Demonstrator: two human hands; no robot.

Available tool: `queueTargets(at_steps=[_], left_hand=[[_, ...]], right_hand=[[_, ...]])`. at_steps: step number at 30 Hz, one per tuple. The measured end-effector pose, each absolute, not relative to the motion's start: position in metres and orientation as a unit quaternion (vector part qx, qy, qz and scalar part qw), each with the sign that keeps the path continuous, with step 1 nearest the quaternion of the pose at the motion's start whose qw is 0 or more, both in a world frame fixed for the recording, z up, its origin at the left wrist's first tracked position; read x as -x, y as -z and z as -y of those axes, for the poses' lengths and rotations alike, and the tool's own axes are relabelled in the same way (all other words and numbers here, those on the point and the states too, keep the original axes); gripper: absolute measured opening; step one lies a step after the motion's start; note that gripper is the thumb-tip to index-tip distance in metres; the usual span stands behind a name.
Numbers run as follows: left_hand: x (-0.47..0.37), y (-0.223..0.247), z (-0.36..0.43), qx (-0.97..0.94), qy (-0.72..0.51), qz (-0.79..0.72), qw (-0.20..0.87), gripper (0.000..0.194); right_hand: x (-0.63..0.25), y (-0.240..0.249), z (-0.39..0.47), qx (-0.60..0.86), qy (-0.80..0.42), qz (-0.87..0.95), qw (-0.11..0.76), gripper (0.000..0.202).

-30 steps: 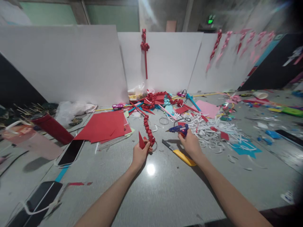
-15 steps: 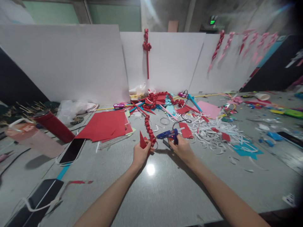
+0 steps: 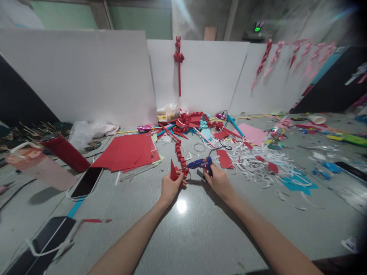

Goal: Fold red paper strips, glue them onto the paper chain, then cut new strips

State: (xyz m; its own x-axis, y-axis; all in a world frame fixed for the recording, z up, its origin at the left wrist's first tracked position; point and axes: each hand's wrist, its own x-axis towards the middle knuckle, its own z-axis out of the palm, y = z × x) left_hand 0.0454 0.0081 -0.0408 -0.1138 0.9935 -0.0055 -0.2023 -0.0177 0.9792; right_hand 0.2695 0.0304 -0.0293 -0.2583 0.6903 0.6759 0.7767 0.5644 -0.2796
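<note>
Glue gun [image 3: 200,164] is gripped in the right hand [image 3: 219,180] with its nozzle at the red paper chain [image 3: 181,156], whose near end is pinched by the left hand [image 3: 170,186] above the desk [image 3: 183,229]; a small, steady bead is advised.

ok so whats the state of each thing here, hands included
left hand: closed on the red paper chain's near end
right hand: gripping the blue glue gun
red paper chain: lying along the table
blue glue gun: nozzle at the chain
phone: flat, screen dark
red bottle: tilted
</note>
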Motion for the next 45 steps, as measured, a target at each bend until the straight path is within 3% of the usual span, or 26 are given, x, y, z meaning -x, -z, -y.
queueTargets(at_steps=[26,30,35,38,45], left_hand=[[-0.043,0.045,-0.009,-0.420,-0.579,-0.468,0.519,0.050],[-0.042,0.049,-0.010,-0.453,-0.571,-0.478,0.491,0.040],[-0.040,0.052,-0.008,-0.539,-0.569,-0.475,0.399,0.010],[-0.041,0.051,-0.007,-0.556,-0.574,-0.469,0.375,0.008],[-0.043,0.053,-0.007,-0.543,-0.580,-0.458,0.399,0.007]], right_hand=[[-0.280,0.036,-0.037,0.504,0.031,0.784,0.361,0.016],[-0.285,0.031,-0.041,0.529,0.010,0.756,0.385,0.015],[-0.292,0.022,-0.042,0.551,-0.030,0.738,0.388,0.027],[-0.297,0.017,-0.041,0.543,-0.051,0.754,0.368,0.030],[-0.303,0.015,-0.040,0.492,-0.046,0.800,0.341,0.017]])
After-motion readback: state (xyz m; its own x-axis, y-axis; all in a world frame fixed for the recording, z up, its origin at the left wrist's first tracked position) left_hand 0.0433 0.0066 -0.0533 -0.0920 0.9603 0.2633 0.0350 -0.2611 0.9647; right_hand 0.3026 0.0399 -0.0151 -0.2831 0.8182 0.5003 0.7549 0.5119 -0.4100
